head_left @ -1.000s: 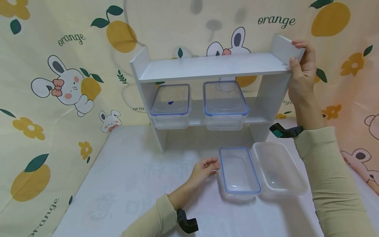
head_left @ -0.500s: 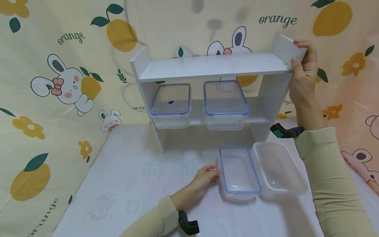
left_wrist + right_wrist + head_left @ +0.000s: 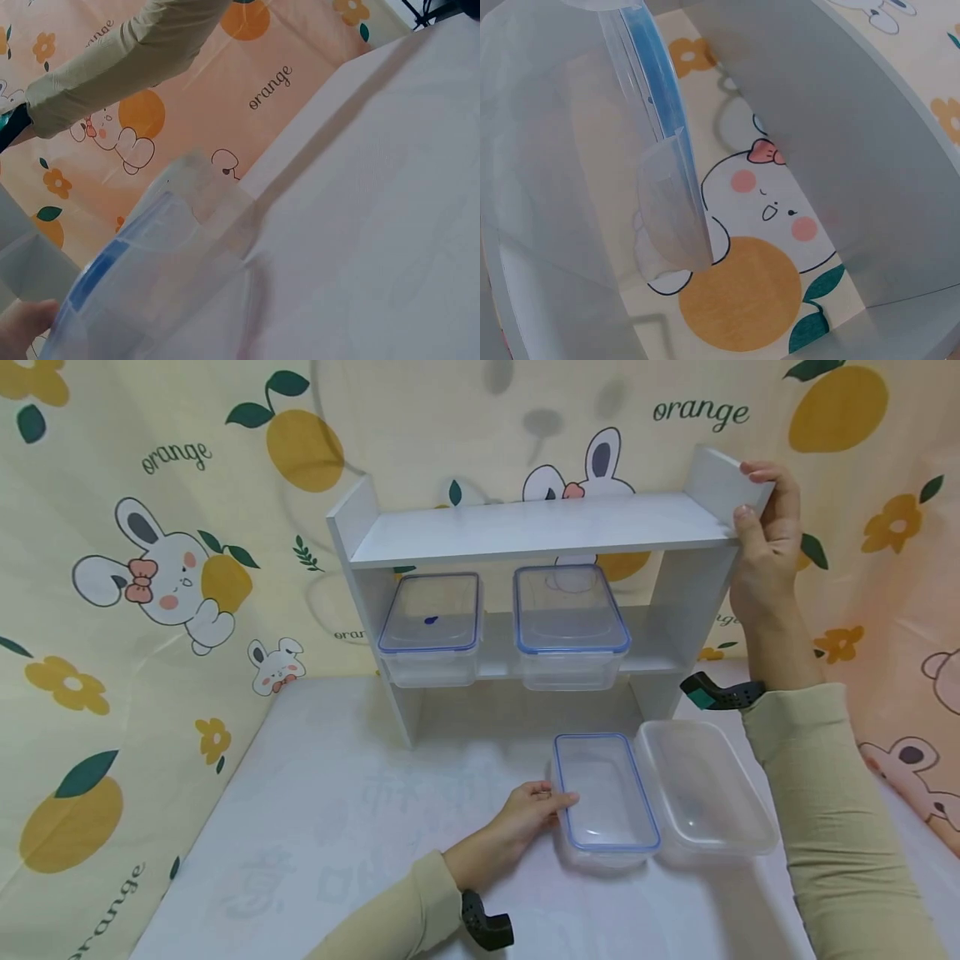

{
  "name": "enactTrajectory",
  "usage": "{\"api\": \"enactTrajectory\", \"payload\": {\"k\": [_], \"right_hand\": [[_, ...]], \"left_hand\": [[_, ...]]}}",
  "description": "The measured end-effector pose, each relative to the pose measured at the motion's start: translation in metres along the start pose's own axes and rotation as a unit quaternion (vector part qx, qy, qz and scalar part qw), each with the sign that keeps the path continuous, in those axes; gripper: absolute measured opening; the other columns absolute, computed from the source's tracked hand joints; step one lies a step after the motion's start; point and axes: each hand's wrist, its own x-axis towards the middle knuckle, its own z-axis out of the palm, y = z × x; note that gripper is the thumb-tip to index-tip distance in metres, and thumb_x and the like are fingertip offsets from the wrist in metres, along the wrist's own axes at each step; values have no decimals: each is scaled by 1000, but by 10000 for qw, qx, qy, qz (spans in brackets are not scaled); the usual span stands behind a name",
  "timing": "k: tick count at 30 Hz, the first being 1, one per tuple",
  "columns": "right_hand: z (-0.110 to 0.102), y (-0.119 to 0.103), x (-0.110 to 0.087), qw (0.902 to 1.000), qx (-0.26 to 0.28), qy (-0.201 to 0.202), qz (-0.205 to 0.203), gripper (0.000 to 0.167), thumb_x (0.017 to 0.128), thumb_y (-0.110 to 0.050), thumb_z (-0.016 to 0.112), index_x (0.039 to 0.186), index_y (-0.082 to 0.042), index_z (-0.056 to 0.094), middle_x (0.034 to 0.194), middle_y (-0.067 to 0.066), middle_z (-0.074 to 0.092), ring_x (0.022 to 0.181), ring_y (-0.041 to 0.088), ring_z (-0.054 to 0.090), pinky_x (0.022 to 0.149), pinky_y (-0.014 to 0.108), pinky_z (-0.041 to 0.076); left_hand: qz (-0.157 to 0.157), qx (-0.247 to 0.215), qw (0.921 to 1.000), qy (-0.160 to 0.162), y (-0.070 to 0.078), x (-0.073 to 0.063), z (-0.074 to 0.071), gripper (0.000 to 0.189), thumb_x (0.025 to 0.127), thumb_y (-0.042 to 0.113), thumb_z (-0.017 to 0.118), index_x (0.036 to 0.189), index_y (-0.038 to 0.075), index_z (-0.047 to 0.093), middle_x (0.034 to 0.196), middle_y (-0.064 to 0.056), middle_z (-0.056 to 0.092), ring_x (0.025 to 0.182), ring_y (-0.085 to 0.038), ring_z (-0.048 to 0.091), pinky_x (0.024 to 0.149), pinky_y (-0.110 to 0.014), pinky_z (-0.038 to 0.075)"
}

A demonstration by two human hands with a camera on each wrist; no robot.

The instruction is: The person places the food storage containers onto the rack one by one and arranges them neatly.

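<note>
My left hand (image 3: 525, 818) holds the left side of a clear food container (image 3: 607, 789) with a blue-edged lid, its thumb over the rim and fingers along the wall. In the left wrist view the thumb (image 3: 30, 322) shows beside the blue rim. My right hand (image 3: 772, 543) grips the raised right side panel of a white shelf (image 3: 540, 531), thumb in front and fingertips over the top edge. Close to the right of the held container lies a frosted plastic container (image 3: 708, 785) with no blue rim.
Two lidded containers stand on the middle shelf board: one on the left (image 3: 431, 627) with a small blue mark, one right of centre (image 3: 572, 627). A white cloth (image 3: 322, 827) covers the table. A printed curtain (image 3: 450, 410) hangs behind the shelf.
My left hand has moved slightly right and its thumb has come over the container's rim. My right hand stays on the shelf panel, and the containers have not visibly moved.
</note>
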Motion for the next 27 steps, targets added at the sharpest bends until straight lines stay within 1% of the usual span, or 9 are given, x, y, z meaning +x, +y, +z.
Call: {"api": "enactTrajectory", "payload": {"k": [3,5,10,15,17,23,27], "right_hand": [[1,0,0,10000,4,-6,-6,32,94,9,36,114,-11,50,134,3,47,133,18,37,120,28,25],[1,0,0,10000,41,26,46,32,94,9,36,114,-11,50,133,2,47,133,17,37,121,28,24],[2,-1,1,9999,76,71,133,31,94,9,37,114,-11,50,133,2,47,133,17,37,121,27,24],[1,0,1,9999,-124,-8,-8,31,95,7,37,115,-12,50,134,2,47,133,17,38,121,28,24],[1,0,1,10000,-77,26,44,30,95,7,37,115,-12,50,134,1,47,134,16,37,121,27,24],[2,-2,1,9998,88,103,173,29,95,8,38,114,-12,49,133,1,47,134,16,36,122,26,22],[2,-1,0,10000,-52,14,26,30,95,8,37,114,-12,50,134,2,47,134,18,37,122,28,23]], "left_hand": [[-18,-80,9999,-144,-2,3,-1,28,85,13,71,105,-2,59,86,0,65,76,-7,60,72,-18,51],[-31,-142,9996,-261,-3,5,-3,24,85,12,70,102,-4,63,84,1,64,75,-7,60,73,-19,52],[-140,-247,9985,-465,-5,9,-6,29,86,12,69,108,-7,64,87,0,65,77,-8,60,71,-18,51],[-200,-289,9975,-618,-4,9,-9,32,87,12,68,112,-7,63,91,0,66,81,-9,60,74,-18,51],[-193,-301,9971,-669,-4,9,-9,32,87,12,67,112,-8,63,90,0,66,81,-9,60,74,-19,52],[-223,-192,9969,-727,0,5,-11,33,88,12,66,115,-8,62,92,-1,67,82,-9,62,78,-21,54],[-257,-151,9972,-689,2,2,-12,33,88,13,66,114,-7,63,91,-1,66,81,-9,61,77,-20,54]]}}
